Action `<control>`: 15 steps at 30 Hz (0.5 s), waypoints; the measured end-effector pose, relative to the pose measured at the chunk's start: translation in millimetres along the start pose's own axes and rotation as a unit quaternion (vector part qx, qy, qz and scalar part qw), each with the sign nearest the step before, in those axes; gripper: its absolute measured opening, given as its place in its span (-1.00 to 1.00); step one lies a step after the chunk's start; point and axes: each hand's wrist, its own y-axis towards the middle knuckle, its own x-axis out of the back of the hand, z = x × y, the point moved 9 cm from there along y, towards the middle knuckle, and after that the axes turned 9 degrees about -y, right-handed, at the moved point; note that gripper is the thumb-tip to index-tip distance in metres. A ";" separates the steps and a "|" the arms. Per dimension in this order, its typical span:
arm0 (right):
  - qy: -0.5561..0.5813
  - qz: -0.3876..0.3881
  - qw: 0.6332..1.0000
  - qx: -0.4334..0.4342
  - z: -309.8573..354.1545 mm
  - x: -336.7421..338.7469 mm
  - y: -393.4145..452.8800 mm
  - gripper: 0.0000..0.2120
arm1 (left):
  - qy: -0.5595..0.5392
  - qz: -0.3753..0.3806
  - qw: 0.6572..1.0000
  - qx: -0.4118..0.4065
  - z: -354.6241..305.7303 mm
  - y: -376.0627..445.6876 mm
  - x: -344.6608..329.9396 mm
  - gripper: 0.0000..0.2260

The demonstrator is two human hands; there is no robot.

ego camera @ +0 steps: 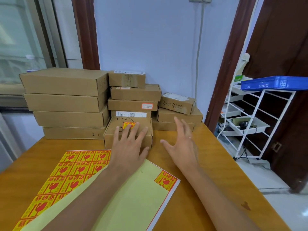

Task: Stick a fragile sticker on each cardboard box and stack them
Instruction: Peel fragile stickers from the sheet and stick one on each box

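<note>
A small cardboard box [110, 135] sits on the wooden table in front of the stacks. A yellow and red fragile sticker [125, 125] lies on its top. My left hand [129, 144] lies flat on the box with straight spread fingers, its fingertips pressing on the sticker. My right hand [182, 142] hovers open just right of the box, fingers spread, holding nothing. The sticker sheet [71, 170] lies near the front edge, partly peeled to bare yellow backing with one sticker [165, 180] at its right corner.
Four large flat boxes [66, 100] are stacked at the back left. Smaller boxes [135, 94] pile up behind the near box, more boxes [179, 114] at the right. A white rack [260, 117] with a blue tray [273, 83] stands right of the table.
</note>
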 end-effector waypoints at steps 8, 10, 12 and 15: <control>-0.131 -0.030 0.991 -0.018 -25.1 34.2 91.9 0.07 | 0.009 -0.001 0.998 -0.064 -19.9 1.3 3.5 -0.42; -0.163 0.014 0.986 -0.029 -34.7 31.7 119.5 0.03 | 0.006 -0.004 0.998 -0.065 -18.4 0.8 2.8 -0.42; -0.179 0.053 0.982 -0.022 -43.2 26.3 135.6 -0.12 | -0.005 -0.004 0.998 -0.057 -13.8 0.8 2.5 -0.43; -0.188 0.040 0.981 -0.005 -53.8 25.2 136.1 -0.32 | -0.011 0.007 0.999 -0.047 -11.5 1.3 -0.3 -0.43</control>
